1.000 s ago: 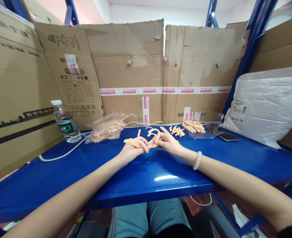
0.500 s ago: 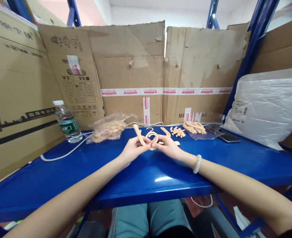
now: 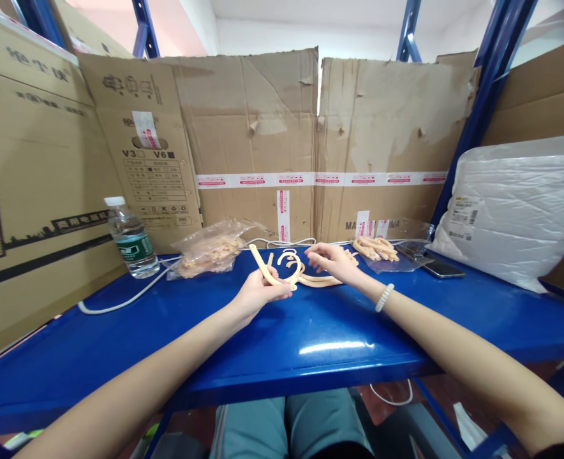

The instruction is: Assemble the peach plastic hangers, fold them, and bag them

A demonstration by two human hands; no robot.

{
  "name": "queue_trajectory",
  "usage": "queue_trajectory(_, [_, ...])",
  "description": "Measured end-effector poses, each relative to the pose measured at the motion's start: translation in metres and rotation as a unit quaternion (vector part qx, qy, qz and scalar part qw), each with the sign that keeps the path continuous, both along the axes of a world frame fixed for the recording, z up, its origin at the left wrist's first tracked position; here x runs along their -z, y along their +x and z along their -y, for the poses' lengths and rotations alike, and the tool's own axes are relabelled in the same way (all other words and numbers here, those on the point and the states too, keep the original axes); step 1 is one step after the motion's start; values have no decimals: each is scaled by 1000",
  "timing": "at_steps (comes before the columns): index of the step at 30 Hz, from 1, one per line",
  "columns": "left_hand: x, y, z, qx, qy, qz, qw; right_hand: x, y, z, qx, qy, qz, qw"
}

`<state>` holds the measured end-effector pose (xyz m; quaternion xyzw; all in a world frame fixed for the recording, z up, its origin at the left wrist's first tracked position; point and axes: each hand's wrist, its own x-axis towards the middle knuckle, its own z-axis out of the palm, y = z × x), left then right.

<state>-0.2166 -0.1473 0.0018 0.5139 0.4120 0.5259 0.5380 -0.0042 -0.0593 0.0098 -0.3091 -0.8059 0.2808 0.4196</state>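
My left hand (image 3: 259, 293) is closed around a peach-coloured plastic hanger (image 3: 282, 275), holding it just above the blue shelf (image 3: 311, 331) with one arm sticking up to the left. My right hand (image 3: 332, 260) hovers a little to the right of the hanger, fingers loosely curled and apart, with nothing visible in them. It is close to a small pile of peach plastic clips (image 3: 351, 256). A white bead bracelet (image 3: 384, 297) sits on my right wrist.
A water bottle (image 3: 131, 238) stands at the left, beside a clear bag of peach parts (image 3: 210, 247). More peach pieces lie on an open bag (image 3: 378, 247), with a phone (image 3: 442, 269) and a white wrapped bundle (image 3: 516, 210) to the right. Cardboard walls close the back; a white cable (image 3: 119, 299) runs along the shelf.
My right hand let go of the hanger and moved right and back toward the clips. My left hand kept the hanger and lowered it slightly toward the shelf.
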Motion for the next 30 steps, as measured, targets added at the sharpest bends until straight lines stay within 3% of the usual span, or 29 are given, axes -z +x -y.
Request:
queue_trajectory(2, [-2,0,1,6,-10,-1,1000,-1,17,-19,68,135,135,979])
queue_trajectory(4, [-4,1,3,11,-19,2,1000,0,30,-34,72,163,191,965])
queue_trajectory(12, [-7,1,4,12,-29,22,999,6,33,-45,20,149,217,965])
queue_trajectory(18, [-5,0,3,22,-16,18,999,0,30,-36,57,135,126,981])
queue_trajectory(21, [-6,0,3,19,-5,23,1000,-12,25,-18,57,68,-44,995])
queue_trajectory(24, [-6,1,4,21,-1,22,1000,-24,15,5,-18,-62,-239,969])
queue_trajectory(27, [-8,2,4,26,-1,25,999,-27,6,21,-77,-163,-288,940])
queue_trajectory(30, [-7,2,4,30,8,34,999,-21,1,26,-79,-232,-288,926])
